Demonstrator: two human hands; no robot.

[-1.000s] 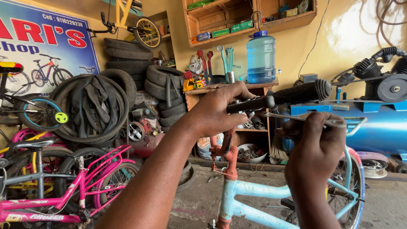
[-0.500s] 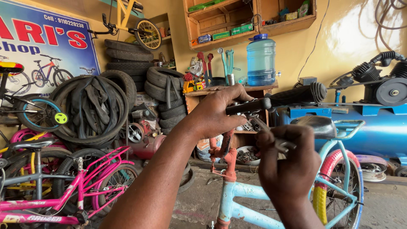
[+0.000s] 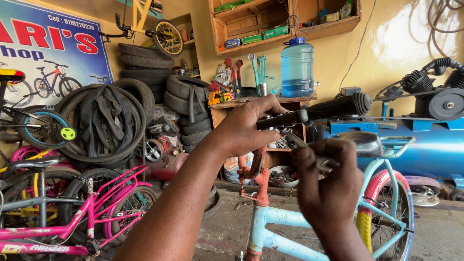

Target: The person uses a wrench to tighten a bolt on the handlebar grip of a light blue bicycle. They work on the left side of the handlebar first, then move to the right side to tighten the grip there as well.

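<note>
At the far left, a pink bicycle (image 3: 72, 227) with thin metal tubes stands close to you, and behind it a bundle of soft black inner tubes (image 3: 104, 123) hangs in a round shape. Stacked rubber tyres (image 3: 186, 108) fill the corner, so this side gives little open room.

Your left hand (image 3: 246, 128) is in the middle, raised above the frame. Its fingers are curled tightly around the black handlebar (image 3: 299, 117), near the centre of the bar. The bar goes to the right and ends in a ribbed rubber grip (image 3: 345, 104), which sticks out free in the air.

Under this hand stands the light blue bicycle frame (image 3: 290, 237) with an orange, worn stem part (image 3: 258, 176). The paint looks scratched. Between the frame and the wooden shelf (image 3: 270, 104) there is a narrow strip of concrete floor (image 3: 227, 227).

Your right hand (image 3: 331, 186) is just below the handlebar, not far from the black smooth saddle (image 3: 362, 142). Its fingers are pressed together around a thin metal tool (image 3: 295, 140), whose tip points up to the bar clamp; I cannot tell if it touches.

At the right, a blue compressor tank (image 3: 430, 145) with a hard round body closes that edge.
</note>
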